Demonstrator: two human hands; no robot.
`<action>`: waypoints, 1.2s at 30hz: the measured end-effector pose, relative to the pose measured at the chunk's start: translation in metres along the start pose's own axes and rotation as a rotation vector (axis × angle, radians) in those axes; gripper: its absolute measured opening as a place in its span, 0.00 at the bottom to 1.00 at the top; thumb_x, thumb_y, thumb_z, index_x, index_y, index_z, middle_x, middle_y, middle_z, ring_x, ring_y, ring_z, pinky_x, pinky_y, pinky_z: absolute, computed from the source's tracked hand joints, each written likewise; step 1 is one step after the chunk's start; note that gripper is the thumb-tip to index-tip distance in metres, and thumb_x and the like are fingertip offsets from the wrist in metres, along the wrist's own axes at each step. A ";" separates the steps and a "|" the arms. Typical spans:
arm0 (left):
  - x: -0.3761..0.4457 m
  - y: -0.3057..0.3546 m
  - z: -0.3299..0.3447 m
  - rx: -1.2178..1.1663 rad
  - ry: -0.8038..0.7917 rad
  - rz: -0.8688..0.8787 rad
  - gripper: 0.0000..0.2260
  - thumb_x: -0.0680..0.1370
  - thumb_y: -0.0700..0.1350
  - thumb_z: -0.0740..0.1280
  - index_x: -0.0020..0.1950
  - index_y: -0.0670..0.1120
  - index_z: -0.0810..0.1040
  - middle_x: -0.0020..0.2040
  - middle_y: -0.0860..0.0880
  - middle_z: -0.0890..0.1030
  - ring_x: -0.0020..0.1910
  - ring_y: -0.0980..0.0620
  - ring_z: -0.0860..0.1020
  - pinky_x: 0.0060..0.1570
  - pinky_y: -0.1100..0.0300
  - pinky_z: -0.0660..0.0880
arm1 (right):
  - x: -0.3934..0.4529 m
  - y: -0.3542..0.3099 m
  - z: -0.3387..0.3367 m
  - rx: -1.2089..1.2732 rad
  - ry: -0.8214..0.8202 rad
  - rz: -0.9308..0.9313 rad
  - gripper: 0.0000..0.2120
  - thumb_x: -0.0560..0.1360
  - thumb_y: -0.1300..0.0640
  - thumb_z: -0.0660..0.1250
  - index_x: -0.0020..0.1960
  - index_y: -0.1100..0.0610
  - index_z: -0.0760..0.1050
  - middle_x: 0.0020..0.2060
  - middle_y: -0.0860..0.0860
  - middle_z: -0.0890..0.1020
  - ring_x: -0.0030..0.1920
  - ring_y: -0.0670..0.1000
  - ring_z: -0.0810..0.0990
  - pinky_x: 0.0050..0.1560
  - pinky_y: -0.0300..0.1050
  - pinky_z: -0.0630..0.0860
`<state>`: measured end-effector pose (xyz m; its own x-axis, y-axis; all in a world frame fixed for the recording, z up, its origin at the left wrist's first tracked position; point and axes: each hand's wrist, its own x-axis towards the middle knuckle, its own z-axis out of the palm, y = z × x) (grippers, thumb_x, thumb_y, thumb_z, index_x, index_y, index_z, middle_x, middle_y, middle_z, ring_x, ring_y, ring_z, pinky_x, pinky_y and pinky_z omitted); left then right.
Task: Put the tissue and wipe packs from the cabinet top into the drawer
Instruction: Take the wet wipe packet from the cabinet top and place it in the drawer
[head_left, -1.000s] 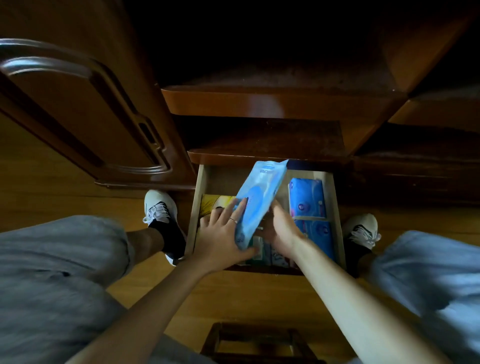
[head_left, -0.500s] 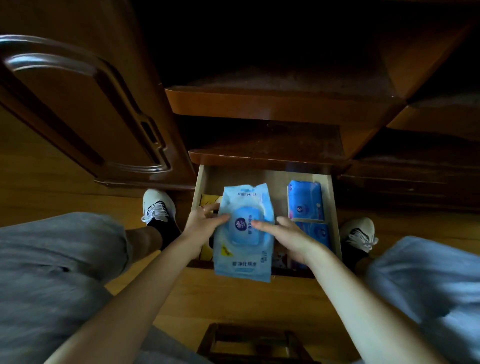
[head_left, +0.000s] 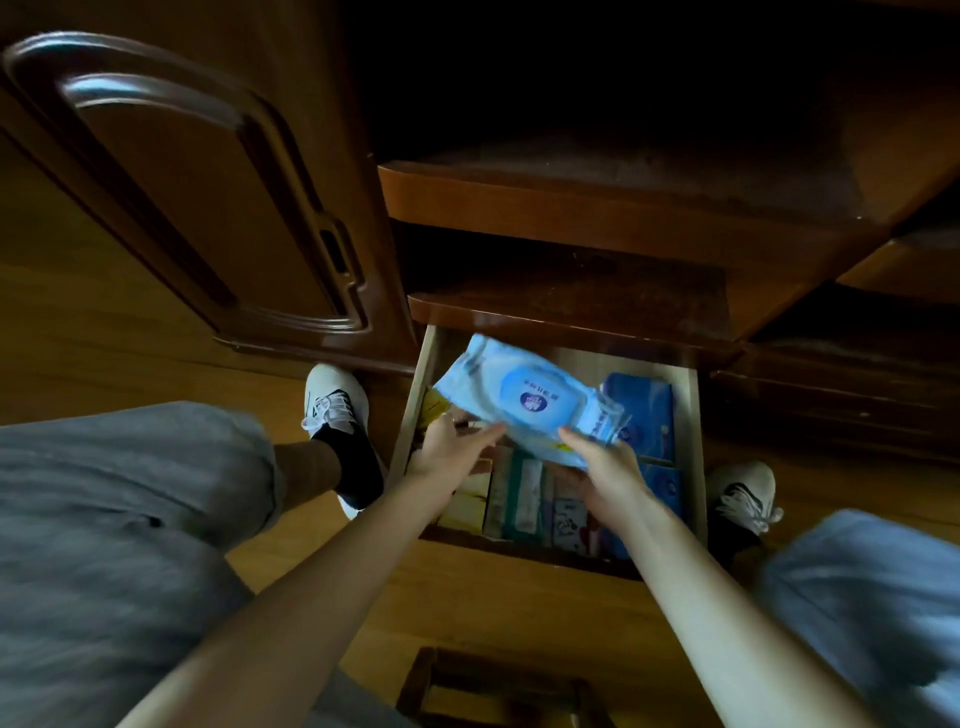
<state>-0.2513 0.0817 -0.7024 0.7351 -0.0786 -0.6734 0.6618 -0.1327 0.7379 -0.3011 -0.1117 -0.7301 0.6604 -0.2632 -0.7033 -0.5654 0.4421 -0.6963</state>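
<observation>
We hold a light blue wipe pack (head_left: 530, 402) over the open drawer (head_left: 695, 447). Our right hand (head_left: 605, 465) grips the pack at its near right end, thumb on top. Our left hand (head_left: 449, 447) touches the pack's near left edge with loose fingers, and we cannot tell if it really grips. The pack lies sideways and tilted, with its round lid facing up. Under it, the drawer is already full of things. Dark blue tissue packs (head_left: 647, 415) lie along the right side. Small packs (head_left: 524, 493) stand in a row near the front. Something yellow (head_left: 434, 408) peeks out at the left. Our white shoes (head_left: 335, 402) stand on the wood floor (head_left: 493, 597) on both sides of the drawer.
</observation>
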 end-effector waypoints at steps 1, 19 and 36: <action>0.003 0.001 -0.007 0.115 0.050 0.084 0.17 0.78 0.48 0.73 0.64 0.44 0.78 0.49 0.48 0.86 0.47 0.50 0.85 0.48 0.52 0.83 | 0.008 -0.005 0.001 -0.001 0.062 0.005 0.17 0.74 0.60 0.76 0.62 0.55 0.81 0.54 0.56 0.87 0.53 0.57 0.87 0.55 0.56 0.83; 0.043 -0.024 -0.074 0.964 0.377 0.514 0.22 0.81 0.38 0.62 0.74 0.53 0.74 0.62 0.50 0.83 0.54 0.49 0.82 0.37 0.64 0.68 | 0.149 -0.015 0.063 -0.618 0.248 -0.027 0.16 0.77 0.63 0.72 0.63 0.65 0.77 0.59 0.61 0.83 0.54 0.57 0.82 0.49 0.46 0.77; 0.056 -0.027 -0.075 1.013 0.381 0.485 0.21 0.78 0.37 0.65 0.68 0.55 0.74 0.52 0.49 0.85 0.46 0.45 0.84 0.31 0.55 0.74 | 0.147 -0.011 0.053 -1.436 0.494 -0.312 0.42 0.69 0.34 0.73 0.74 0.53 0.65 0.73 0.60 0.66 0.71 0.63 0.66 0.66 0.58 0.70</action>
<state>-0.2168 0.1549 -0.7565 0.9870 -0.0595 -0.1495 0.0097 -0.9053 0.4247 -0.1716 -0.1102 -0.8185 0.7782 -0.5602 -0.2837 -0.6148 -0.7717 -0.1627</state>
